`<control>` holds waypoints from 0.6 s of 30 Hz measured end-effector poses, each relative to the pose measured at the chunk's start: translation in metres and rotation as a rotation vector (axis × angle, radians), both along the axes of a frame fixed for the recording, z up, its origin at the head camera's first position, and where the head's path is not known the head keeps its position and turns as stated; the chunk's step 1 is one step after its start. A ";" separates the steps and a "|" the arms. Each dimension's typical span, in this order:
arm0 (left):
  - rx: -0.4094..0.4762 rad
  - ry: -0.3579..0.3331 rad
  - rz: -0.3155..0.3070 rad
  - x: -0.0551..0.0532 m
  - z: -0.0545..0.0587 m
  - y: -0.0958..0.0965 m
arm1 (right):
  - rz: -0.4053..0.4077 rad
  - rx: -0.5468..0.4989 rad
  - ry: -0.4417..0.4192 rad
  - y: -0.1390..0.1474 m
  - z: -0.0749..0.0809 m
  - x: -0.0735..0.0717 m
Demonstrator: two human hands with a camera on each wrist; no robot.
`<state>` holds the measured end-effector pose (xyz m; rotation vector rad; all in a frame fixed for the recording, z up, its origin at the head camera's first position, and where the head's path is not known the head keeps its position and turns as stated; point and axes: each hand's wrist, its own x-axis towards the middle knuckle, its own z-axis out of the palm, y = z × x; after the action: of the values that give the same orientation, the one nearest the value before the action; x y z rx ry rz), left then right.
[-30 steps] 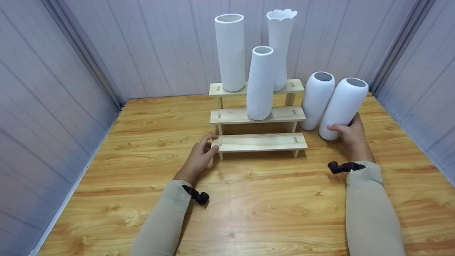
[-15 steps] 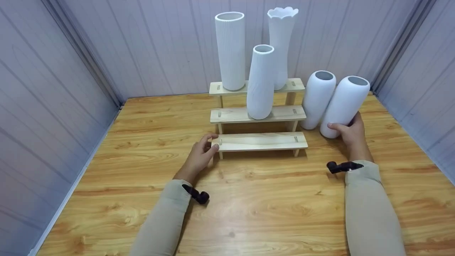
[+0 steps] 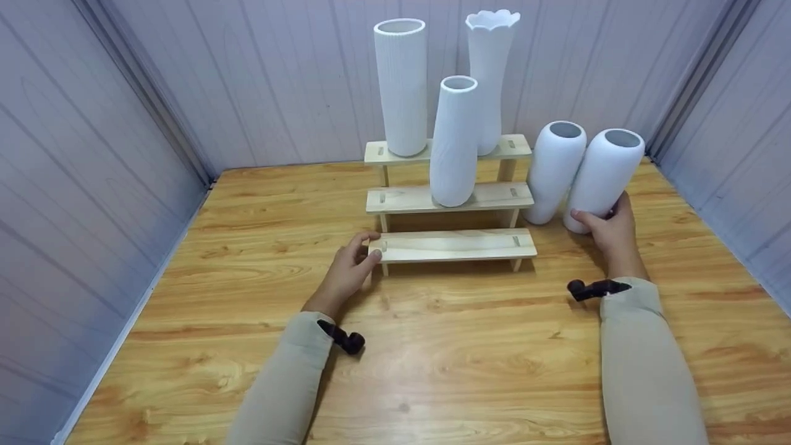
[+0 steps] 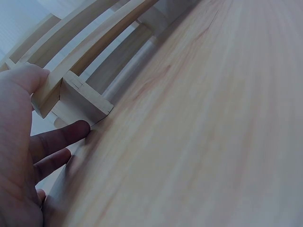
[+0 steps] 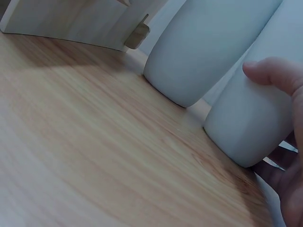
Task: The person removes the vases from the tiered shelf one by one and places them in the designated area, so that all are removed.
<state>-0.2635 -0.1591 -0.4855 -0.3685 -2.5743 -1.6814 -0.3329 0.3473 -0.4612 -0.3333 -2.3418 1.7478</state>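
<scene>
My left hand (image 3: 346,275) holds the left end of the lowest board of a three-step wooden display stand (image 3: 457,246), thumb at its front corner and a finger at its back corner. In the left wrist view the thumb touches the board (image 4: 85,52), while other fingers reach toward the leg. My right hand (image 3: 613,238) grips the lower part of a smooth white vase (image 3: 602,179), thumb on its near side, other fingers mostly hidden behind it. A matching vase (image 3: 553,176) stands just left of it, beside the stand; its base (image 5: 175,85) is on the table.
On the top step are a ribbed white vase (image 3: 403,93) and a scallop-rimmed one (image 3: 489,80). A slim textured vase (image 3: 454,148) stands on the middle step. The wooden table (image 3: 432,371) meets panelled walls (image 3: 278,93) at the back and sides.
My right hand and the vase it grips have shifted slightly backward and right, and the vase stands a little further back. My left hand keeps its place on the stand.
</scene>
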 end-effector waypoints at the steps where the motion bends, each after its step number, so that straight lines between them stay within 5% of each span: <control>1: 0.001 0.000 0.000 0.000 0.000 0.000 | 0.003 0.014 -0.010 0.000 0.000 0.000; 18: 0.001 -0.028 -0.006 0.003 0.001 -0.001 | -0.005 0.097 0.029 -0.006 -0.010 -0.002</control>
<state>-0.2604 -0.1601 -0.4842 -0.3558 -2.5942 -1.7024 -0.3353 0.3415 -0.4708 -0.2959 -2.3928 1.6183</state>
